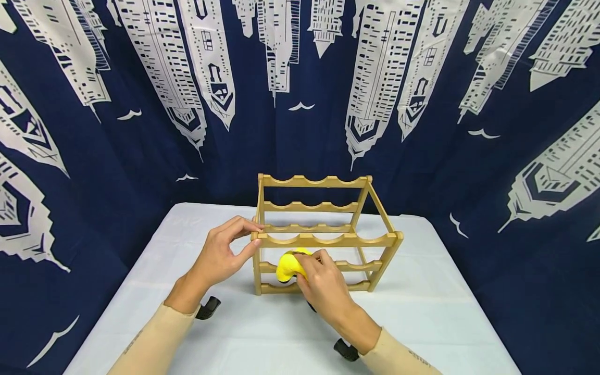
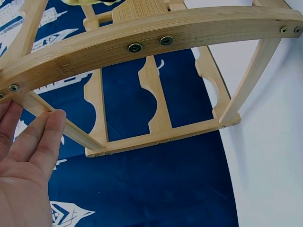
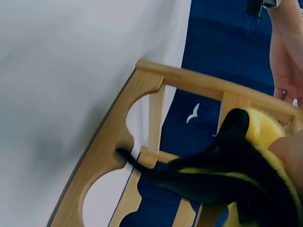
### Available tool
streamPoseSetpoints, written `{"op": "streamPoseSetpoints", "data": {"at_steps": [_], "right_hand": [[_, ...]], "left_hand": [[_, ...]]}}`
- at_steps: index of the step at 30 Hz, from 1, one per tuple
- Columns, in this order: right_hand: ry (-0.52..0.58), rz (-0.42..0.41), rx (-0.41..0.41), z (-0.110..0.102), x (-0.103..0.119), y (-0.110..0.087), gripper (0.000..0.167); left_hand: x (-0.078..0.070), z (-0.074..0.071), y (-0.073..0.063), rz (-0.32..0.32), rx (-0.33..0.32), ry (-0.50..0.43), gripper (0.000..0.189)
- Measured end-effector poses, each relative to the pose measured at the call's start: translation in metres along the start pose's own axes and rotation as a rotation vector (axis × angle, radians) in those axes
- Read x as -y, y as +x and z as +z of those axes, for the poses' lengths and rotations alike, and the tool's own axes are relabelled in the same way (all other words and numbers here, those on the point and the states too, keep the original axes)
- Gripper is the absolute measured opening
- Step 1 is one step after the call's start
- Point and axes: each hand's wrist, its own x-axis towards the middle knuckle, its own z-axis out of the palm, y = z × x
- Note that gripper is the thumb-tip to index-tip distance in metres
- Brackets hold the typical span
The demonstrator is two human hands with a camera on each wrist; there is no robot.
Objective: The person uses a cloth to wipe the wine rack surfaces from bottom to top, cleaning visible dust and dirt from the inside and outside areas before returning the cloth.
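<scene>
A light wooden rack point(image 1: 304, 240) with scalloped rails stands on the white table. My left hand point(image 1: 217, 256) grips its upper front left corner between thumb and fingers; in the left wrist view, straight fingers point(image 2: 49, 142) touch a rail. My right hand point(image 1: 325, 286) holds a soft yellow and black plush toy point(image 1: 286, 268) at the rack's front, below the top front rail. In the right wrist view the plush toy point(image 3: 203, 187) shows long black parts, one thin like a tail. Its exact kind I cannot tell, and my fingers hide part of it.
The white table point(image 1: 253, 333) extends around the rack. Behind and beside it hangs a dark blue curtain point(image 1: 281, 140) with white city buildings and birds. Black wrist mounts point(image 1: 208, 308) show beside both forearms.
</scene>
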Motion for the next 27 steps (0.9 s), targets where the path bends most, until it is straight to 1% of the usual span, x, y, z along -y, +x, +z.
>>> {"op": "streamPoseSetpoints", "data": {"at_steps": [2,4,6,8,11,16,21,23,24,27], "right_hand": [[0.018,-0.023,0.044,0.003,0.008,0.005,0.056],[0.048,-0.015,0.093,0.007,0.017,0.009,0.052],[0.102,0.044,0.125,0.011,0.027,0.011,0.046],[0.160,0.119,0.120,0.015,0.034,0.012,0.043],[0.258,0.209,0.070,0.020,0.038,0.013,0.040],[0.344,0.235,-0.019,0.030,0.040,0.015,0.041],[0.404,0.262,-0.143,0.036,0.042,0.016,0.043],[0.419,0.259,-0.182,0.038,0.042,0.016,0.044],[0.421,0.244,-0.197,0.038,0.043,0.016,0.045],[0.419,0.160,-0.241,0.038,0.041,0.017,0.051]], "left_hand": [[0.000,-0.001,0.001,0.001,-0.003,-0.011,0.023],[0.000,0.000,0.001,0.001,-0.002,-0.020,0.024],[0.001,0.001,0.000,0.001,0.003,-0.025,0.023],[0.002,0.003,0.000,0.003,0.012,-0.030,0.023],[0.004,0.003,0.000,0.007,0.021,-0.031,0.022],[0.005,0.001,-0.002,-0.003,0.021,-0.038,0.024],[0.006,0.000,-0.002,-0.010,0.025,-0.056,0.024],[0.006,-0.001,-0.002,-0.009,0.029,-0.064,0.023],[0.005,-0.001,-0.002,-0.008,0.030,-0.068,0.023],[0.005,-0.003,-0.002,-0.004,0.030,-0.075,0.023]]}}
